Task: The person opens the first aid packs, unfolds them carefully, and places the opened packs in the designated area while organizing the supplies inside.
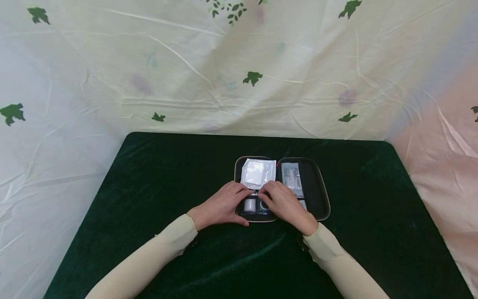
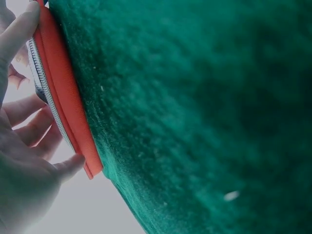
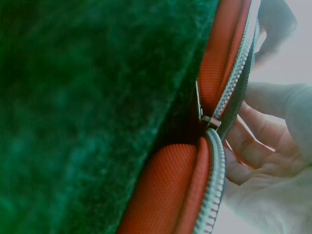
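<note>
A zip-up case point(image 1: 315, 189) with a dark lining lies spread open on the cloth; its outside is red point(image 2: 68, 92). My left hand point(image 1: 224, 203) rests over the left rim, thumb spread at the front edge, index fingertip inside near the dividing band. My right hand point(image 1: 285, 203) reaches in from the right, fingers bent down to a small pale bit point(image 1: 255, 192) at that band. I cannot tell whether they pinch it. A flat white packet point(image 1: 257, 172) lies behind the fingertips. In front are a white roll point(image 1: 249, 205) and a dark clear-wrapped item point(image 1: 263, 207).
A grey printed packet point(image 1: 292, 176) sits in the right half of the case. The zipper pull point(image 3: 210, 120) hangs at the hinge notch. Dark green velvet cloth point(image 1: 168, 174) covers the table, and pale printed curtains point(image 1: 298, 62) stand behind and at both sides.
</note>
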{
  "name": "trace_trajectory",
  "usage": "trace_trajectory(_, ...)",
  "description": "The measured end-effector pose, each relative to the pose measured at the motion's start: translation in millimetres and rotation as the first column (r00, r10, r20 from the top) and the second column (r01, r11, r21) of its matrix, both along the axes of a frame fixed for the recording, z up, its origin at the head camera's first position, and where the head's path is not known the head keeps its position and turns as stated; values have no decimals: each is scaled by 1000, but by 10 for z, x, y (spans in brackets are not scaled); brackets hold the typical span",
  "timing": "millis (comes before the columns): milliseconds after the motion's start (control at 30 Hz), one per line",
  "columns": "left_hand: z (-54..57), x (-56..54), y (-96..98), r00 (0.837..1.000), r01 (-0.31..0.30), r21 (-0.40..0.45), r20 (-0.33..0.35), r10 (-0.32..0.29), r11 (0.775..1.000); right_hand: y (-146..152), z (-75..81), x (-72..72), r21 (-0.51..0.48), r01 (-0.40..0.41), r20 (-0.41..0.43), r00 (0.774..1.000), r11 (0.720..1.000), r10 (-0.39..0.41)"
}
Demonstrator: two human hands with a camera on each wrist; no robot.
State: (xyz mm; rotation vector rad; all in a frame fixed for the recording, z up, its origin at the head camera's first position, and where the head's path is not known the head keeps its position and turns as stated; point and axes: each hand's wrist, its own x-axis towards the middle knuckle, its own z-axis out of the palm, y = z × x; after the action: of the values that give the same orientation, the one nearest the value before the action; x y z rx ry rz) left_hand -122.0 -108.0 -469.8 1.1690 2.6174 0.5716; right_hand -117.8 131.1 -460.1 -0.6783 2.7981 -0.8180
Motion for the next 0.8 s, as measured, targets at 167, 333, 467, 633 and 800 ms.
trace_trajectory(167,-4,0,6,1000,8,5,-6,-8,1000,1,-7,-1,0,-1,3,1000,1000,1)
trace_trajectory(333,-4,7,15,1000,5,11,19,-5,1000,-1,-8,2,0,-1,6,1000,1000,1)
trace_trajectory(467,-17,7,7,999,8,40,43,-9,999,-12,-13,8,6,0,9,1000,1000,0)
trace_trajectory(633,-221,-61,-29,998,37,89,50,-41,995,-18,-22,12,16,1,13,1000,1000,-1)
trace_trajectory(800,-155,21,1,1000,19,22,23,-19,1000,-12,-20,27,2,-4,18,1000,1000,4)
